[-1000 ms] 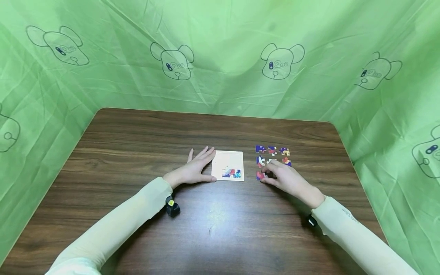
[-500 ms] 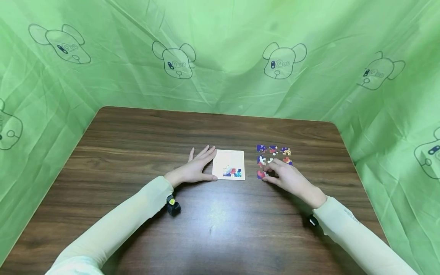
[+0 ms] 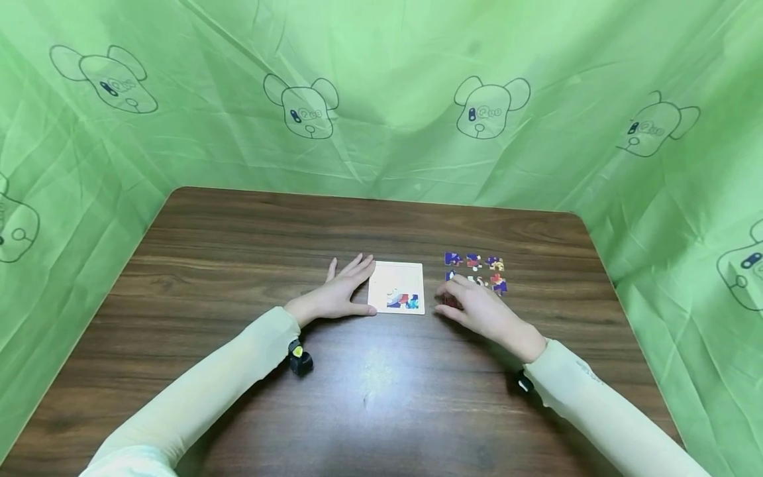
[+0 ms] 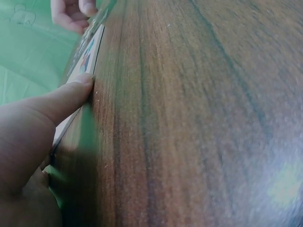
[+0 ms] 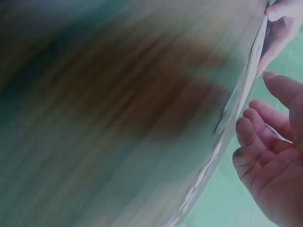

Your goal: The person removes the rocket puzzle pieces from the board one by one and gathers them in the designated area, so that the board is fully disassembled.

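In the head view, a small white puzzle board (image 3: 396, 275) lies on the table with a few joined coloured pieces (image 3: 402, 301) at its lower right. My left hand (image 3: 336, 296) rests along its left side, fingers spread, fingertips by the upper left corner. The left wrist view shows that thumb (image 4: 71, 93) resting on the board's near edge. Right of the board, my right hand (image 3: 479, 308) is low over the loose puzzle pieces (image 3: 494, 263), partly hiding the nearer ones. Its fingers are bent and apart from the thumb (image 5: 281, 87) in the right wrist view, with no piece showing between them.
The loose pieces stand in rough rows on the brown wooden table (image 3: 268, 225). A green cloth (image 3: 393, 59) with drawn mouse heads hangs behind the table and at both sides. A small black device (image 3: 300, 358) sits at the left wrist.
My right hand has shifted left from the nearest row of loose pieces, closer to the board, with thumb and fingers farther apart. My left hand has stayed in place.
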A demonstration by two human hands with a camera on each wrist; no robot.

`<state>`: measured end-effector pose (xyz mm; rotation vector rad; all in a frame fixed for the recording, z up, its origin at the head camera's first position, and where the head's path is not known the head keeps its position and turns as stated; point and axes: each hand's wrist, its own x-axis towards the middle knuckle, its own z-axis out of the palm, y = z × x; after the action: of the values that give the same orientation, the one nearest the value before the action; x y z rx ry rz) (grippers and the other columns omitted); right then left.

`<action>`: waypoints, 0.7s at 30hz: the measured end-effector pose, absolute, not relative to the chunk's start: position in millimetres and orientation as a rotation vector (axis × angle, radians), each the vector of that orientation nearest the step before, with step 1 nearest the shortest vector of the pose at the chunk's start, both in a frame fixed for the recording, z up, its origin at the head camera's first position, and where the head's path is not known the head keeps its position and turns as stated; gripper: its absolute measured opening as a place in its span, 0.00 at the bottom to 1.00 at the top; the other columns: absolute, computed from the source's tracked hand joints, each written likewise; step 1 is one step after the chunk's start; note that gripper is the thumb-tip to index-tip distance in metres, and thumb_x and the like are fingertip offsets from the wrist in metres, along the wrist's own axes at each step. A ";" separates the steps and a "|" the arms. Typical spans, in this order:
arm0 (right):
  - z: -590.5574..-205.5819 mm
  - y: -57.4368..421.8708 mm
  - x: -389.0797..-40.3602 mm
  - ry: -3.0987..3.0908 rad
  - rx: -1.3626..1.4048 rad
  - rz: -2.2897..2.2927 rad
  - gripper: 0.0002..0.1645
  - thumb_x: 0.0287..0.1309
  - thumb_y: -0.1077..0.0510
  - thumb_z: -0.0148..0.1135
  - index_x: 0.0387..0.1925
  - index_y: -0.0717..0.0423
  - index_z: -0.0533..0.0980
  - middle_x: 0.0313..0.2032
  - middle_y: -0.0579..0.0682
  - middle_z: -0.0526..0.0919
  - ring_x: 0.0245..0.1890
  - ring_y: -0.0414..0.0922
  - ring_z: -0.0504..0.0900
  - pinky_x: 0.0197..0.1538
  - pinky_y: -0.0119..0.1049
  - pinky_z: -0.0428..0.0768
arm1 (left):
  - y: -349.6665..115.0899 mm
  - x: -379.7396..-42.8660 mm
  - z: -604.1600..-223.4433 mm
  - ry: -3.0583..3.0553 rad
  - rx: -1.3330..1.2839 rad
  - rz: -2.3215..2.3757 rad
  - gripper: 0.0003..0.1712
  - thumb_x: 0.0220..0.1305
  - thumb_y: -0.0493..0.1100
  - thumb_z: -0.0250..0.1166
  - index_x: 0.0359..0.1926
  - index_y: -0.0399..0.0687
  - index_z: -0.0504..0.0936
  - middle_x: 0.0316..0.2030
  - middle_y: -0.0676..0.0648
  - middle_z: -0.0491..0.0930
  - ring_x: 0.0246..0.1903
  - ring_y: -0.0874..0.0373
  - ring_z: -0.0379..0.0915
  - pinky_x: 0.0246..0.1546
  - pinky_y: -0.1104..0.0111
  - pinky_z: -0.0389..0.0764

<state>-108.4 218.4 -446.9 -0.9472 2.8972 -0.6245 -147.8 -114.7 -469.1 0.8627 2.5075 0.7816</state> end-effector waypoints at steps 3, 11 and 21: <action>-445.5 203.9 -110.0 2.872 -0.933 -0.658 0.16 0.66 0.52 0.72 0.49 0.57 0.83 0.41 0.48 0.81 0.34 0.40 0.78 0.38 0.39 0.82 | -114.8 -149.5 -471.3 2.504 0.867 0.791 0.61 0.65 0.59 0.73 0.83 0.39 0.47 0.83 0.41 0.41 0.82 0.45 0.29 0.72 0.33 0.20; -448.4 162.6 -114.7 2.790 -0.969 -0.691 0.24 0.65 0.53 0.72 0.56 0.64 0.79 0.44 0.54 0.80 0.35 0.42 0.76 0.43 0.39 0.83 | -117.2 -152.7 -476.9 2.522 0.867 0.810 0.62 0.63 0.60 0.75 0.82 0.38 0.49 0.83 0.39 0.42 0.82 0.45 0.30 0.73 0.34 0.22; -449.3 134.7 -118.0 2.757 -0.932 -0.675 0.30 0.61 0.52 0.76 0.57 0.65 0.78 0.44 0.55 0.77 0.36 0.43 0.75 0.46 0.42 0.82 | -119.5 -148.6 -472.9 2.521 0.869 0.842 0.61 0.62 0.58 0.75 0.82 0.35 0.50 0.82 0.38 0.44 0.82 0.43 0.32 0.73 0.34 0.22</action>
<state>-118.0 134.7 -449.3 -0.9316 2.7568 -0.6750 -148.6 -119.5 -472.9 0.8686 2.5211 0.8417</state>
